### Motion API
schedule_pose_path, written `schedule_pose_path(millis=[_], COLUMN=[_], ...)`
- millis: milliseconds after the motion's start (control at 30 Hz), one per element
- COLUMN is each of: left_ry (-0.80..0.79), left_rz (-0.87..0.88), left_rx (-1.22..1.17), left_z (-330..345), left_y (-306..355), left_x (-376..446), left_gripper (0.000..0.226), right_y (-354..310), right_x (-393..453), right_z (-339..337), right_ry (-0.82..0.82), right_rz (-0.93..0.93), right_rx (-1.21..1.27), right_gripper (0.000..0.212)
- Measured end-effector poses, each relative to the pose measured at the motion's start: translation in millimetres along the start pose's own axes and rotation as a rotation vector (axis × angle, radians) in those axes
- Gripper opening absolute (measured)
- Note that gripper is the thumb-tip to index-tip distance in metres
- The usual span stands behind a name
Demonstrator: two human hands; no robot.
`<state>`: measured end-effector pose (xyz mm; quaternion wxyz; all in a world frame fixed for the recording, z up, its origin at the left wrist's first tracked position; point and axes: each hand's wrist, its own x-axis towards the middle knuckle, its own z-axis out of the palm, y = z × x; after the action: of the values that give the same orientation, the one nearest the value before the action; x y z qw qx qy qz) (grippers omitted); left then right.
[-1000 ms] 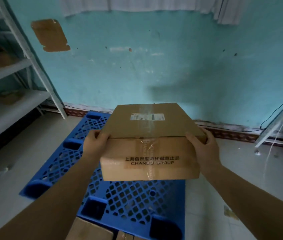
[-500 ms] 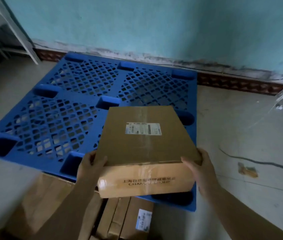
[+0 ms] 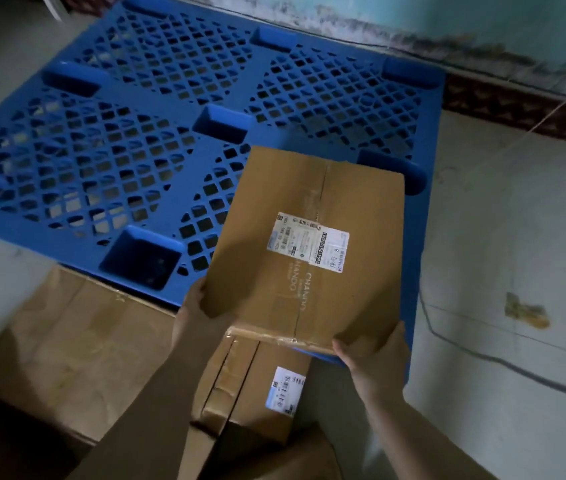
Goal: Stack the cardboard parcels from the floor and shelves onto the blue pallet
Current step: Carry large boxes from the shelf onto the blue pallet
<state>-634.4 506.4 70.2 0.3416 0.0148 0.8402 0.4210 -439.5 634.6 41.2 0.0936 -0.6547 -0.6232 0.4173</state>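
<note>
A blue pallet [image 3: 177, 140] is laid on the floor against the wall, with other parcels [image 3: 77, 344] lying at its near edge. A taped cardboard parcel [image 3: 306, 251] is held over the pallet's near right corner, gripped at its near corners by the left hand [image 3: 193, 313] and the right hand [image 3: 375, 362].

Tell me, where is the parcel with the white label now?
In the head view, the parcel is held by the left hand and right hand over the near right corner of the blue pallet.

Matt cardboard parcel [image 3: 304, 244], seemingly plastic pallet [image 3: 157, 109]
</note>
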Motion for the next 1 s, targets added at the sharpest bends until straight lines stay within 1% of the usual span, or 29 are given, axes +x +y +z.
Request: schedule_pose_path(millis=[100,200,267,300,367,433,467,533,600,700,833,933,1000], left_ry=[0.019,-0.022,-0.046,-0.047,-0.022,0.037,0.07,0.143,0.224,0.344,0.426,0.425,0.413], left_rz=[0.026,0.049,0.071,0.079,0.095,0.105,0.101,0.073,0.051,0.008,-0.052,-0.109,-0.165], left_rx=[-0.058,-0.169,-0.204,-0.213,-0.223,-0.24,-0.255,-0.293,-0.325,-0.358,-0.485,-0.445,-0.438], left_z=[-3,-5,-11,-16,-35,-65,-83,-122,-161,-207,-241,-239,-223], left_y=[15,26,27,24,14,4,-1,-12,-22,-46,-94,-140,-168], left_x=[15,24,25,24,22,18,17,14,8,-4,-25,-37,-41], left_gripper=[0.069,0.068,0.07,0.071,0.071,0.072,0.073,0.073,0.074,0.076,0.09,0.076,0.075], right_y=[-19,-36,-47,-53,-66,-82,-92,-120,-152,-187,-190,-165,-142], right_x=[10,18,18,15,5,-13,-21,-40,-61,-102,-145,-157,-154], right_z=[14,28,32,32,32,35,41,60,84,129,182,217,238], right_ry=[0.049,0.079,0.091,0.09,0.08,0.064,0.04,-0.026,-0.118,-0.32,-0.582,-0.748,-0.808], right_rz=[0.066,0.123,0.148,0.121,0.002,-0.211,-0.332,-0.538,-0.702,-0.858,-0.913,-0.866,-0.832], right_rx=[0.039,0.068,0.004,-0.093,-0.342,-0.533,-0.574,-0.6,-0.653,-0.714,-0.686,-0.722,-0.754], right_gripper=[0.121,0.117,0.116,0.117,0.122,0.123,0.122,0.118,0.118,0.116,0.111,0.112,0.113])
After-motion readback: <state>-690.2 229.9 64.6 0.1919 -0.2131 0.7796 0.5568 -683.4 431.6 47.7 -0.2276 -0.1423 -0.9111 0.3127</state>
